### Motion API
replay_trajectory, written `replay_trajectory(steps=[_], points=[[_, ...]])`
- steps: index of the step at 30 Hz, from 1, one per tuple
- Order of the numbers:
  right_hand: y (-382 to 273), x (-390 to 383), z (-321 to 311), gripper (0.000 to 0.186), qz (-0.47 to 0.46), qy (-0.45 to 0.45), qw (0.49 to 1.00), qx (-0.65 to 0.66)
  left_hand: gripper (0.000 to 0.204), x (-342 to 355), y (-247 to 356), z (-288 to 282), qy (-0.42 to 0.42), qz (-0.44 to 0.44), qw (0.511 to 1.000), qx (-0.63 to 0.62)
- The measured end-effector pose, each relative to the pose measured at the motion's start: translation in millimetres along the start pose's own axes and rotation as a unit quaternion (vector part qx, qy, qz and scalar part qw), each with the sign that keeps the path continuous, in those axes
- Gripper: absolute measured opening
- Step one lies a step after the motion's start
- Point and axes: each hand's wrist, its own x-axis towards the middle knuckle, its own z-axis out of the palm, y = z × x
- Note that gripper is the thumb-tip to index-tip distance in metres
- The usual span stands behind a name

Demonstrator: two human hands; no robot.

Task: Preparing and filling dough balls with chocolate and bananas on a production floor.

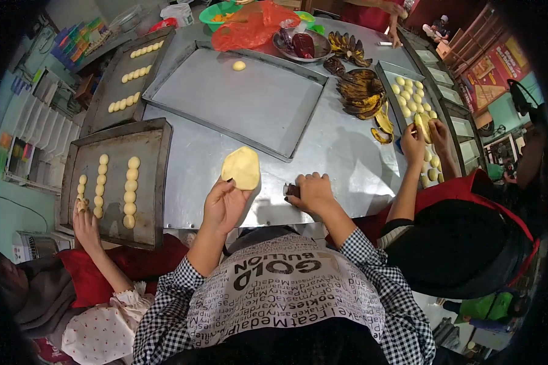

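Left hand (224, 205): fingers pinching dough (241, 167) at their tips | right hand (315, 194): fingers curled round dark object (293, 190), its end jutting left of them | tray (237, 100) beyond left fingers | bananas (360, 91) farther, beyond right fingers

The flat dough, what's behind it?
Around the flat dough, the metal table shows behind; the left hand holds its lower edge. Anything directly behind it is covered.
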Motion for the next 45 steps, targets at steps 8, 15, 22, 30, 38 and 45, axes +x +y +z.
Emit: replay_trajectory(steps=[8, 15, 22, 30, 38, 45], points=[[33.6, -7.0, 54.0, 0.056, -0.176, 0.152, 0.964, 0.132, 0.054, -12.2, -7.0, 1.0, 0.023, 0.002, 1.0, -0.009], [27.2, 2.7, 38.4, 0.036, -0.09, -0.036, 0.86, 0.501, 0.053, -20.2, -6.8, -2.7, 0.015, 0.012, 1.0, 0.0], [-0.5, -18.1, -16.5, 0.059, -0.125, -0.1, 0.688, 0.708, 0.051, -23.6, -16.1, -10.1, 0.031, -0.005, 0.999, 0.009], [-3.5, -26.0, -27.3, 0.027, -0.14, 0.025, 0.802, 0.58, 0.065, -13.9, -31.6, -2.9, -0.01, -0.061, 0.995, 0.079], [-8.9, -51.7, -65.5, 0.031, -0.128, 0.123, 0.918, 0.355, 0.073, -11.3, -36.2, 7.0, -0.08, -0.098, 0.988, 0.084], [-8.8, -52.1, -63.9, 0.032, -0.134, 0.139, 0.914, 0.358, 0.075, -4.6, -46.7, 5.6, -0.075, -0.13, 0.987, 0.06]])
